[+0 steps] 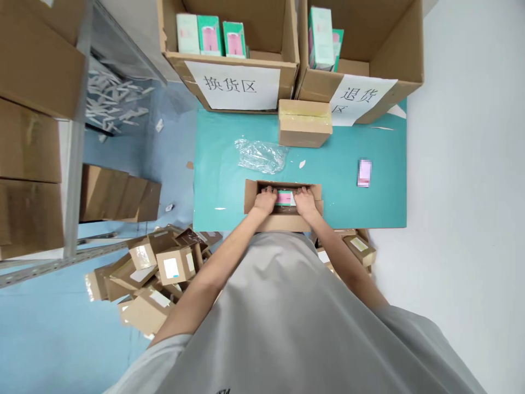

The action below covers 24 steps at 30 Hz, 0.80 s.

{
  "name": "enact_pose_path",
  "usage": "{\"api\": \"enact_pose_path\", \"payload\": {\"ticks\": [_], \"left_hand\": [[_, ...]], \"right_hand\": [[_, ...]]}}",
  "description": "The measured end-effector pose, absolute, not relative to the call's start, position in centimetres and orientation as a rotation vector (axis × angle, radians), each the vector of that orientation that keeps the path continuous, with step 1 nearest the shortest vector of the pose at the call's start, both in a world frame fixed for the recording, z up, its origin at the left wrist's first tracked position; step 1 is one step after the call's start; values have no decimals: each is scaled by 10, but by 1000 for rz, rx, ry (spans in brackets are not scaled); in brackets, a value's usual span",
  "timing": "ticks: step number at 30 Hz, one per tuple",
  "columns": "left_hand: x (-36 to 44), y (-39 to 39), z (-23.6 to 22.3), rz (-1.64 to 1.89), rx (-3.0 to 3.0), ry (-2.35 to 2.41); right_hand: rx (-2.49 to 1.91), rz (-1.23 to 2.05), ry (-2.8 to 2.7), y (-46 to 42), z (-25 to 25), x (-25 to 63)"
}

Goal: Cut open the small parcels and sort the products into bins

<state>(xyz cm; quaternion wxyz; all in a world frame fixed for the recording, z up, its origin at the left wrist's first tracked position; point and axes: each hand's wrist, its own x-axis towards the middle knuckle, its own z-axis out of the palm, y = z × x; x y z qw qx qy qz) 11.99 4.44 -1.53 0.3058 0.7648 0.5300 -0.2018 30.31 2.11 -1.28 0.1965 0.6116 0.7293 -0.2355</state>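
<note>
A white sheet (240, 98) on the left open carton (264, 27) reads "换货区"; another sheet (363, 97) on the right open carton (385, 38) reads "退货区"; the grey shirt (279, 317) shows "PL", the rest cut off.

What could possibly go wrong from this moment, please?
The open carton sits at the table's near edge, close to the grey shirt, so a bump might push it off. The left hand and right hand are at the two ends of the pink and green package inside it; pressing hard there could dent it. Cartons are heaped on the floor to the left, so a step that way may cause a trip.
</note>
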Motion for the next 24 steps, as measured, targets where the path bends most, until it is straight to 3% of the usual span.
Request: {"api": "enact_pose_path", "payload": {"ticks": [9, 15, 24], "left_hand": [[127, 44, -12, -590, 2095, 1419], [96, 42, 50, -399, 2168, 1441], [91, 106, 138, -183, 2251, 1440]], "right_hand": [[1751, -647, 2125, 16, -16, 305], [1812, -595, 2298, -11, 28, 338], [2421, -1124, 2345, 1, 43, 358]]}}
